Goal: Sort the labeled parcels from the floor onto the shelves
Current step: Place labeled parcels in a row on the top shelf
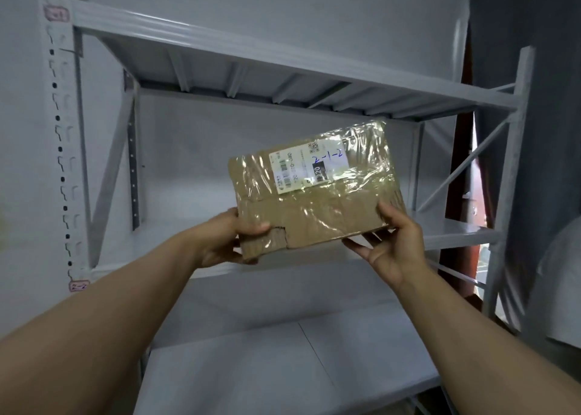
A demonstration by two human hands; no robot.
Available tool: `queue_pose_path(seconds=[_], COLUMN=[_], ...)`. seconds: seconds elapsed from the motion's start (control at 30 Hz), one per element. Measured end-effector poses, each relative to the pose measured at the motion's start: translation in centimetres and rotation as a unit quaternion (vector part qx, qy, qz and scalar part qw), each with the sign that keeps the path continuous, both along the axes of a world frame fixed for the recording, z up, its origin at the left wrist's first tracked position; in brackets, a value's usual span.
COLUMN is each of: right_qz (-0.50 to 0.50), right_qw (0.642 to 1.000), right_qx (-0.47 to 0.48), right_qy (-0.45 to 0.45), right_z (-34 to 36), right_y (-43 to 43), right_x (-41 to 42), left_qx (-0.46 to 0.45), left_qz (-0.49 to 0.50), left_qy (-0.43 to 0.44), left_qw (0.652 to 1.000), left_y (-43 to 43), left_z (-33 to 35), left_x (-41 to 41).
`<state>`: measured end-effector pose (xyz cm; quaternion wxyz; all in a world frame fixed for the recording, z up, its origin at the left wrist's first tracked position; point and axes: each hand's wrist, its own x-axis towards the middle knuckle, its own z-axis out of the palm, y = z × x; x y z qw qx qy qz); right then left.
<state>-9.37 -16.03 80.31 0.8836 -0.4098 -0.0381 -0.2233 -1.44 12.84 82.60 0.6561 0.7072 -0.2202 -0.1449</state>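
A taped parcel was held up before a grey metal rack.

The rack stood against a pale wall, with a pink "2-2" tag on its left post beside the middle shelf. Both arms reached forward. The left hand gripped the parcel's near left corner, thumb on top, and the right hand clasped the near right corner. The parcel, its label marked "2-1-2", sat between the upper shelf and the middle shelf.
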Motion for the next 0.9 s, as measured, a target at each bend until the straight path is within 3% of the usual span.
queue_pose_path(seconds=[0.2, 0.63, 0.73, 0.9], right_qz=[-0.044, -0.085, -0.129, -0.287], right_qw=[0.994, 0.990, 0.983, 0.945], right_qx=[-0.097, -0.109, -0.125, -0.144], right_qy=[0.006, 0.035, 0.023, -0.069], right_z=[-0.4, 0.0, 0.9, 6.1], right_y=[0.0, 2.0, 2.5, 3.2], right_x=[1.8, 7.7, 9.0, 10.7], left_qx=[-0.062, -0.058, -0.046, -0.134], left_qz=[0.089, 0.094, 0.120, 0.141], left_qy=[-0.041, -0.049, -0.103, -0.257], left_qw=[0.993, 0.993, 0.986, 0.947], left_y=[1.2, 1.9, 1.1, -0.9], left_z=[1.6, 1.3, 2.1, 7.8], left_x=[0.7, 5.4, 6.6, 8.5])
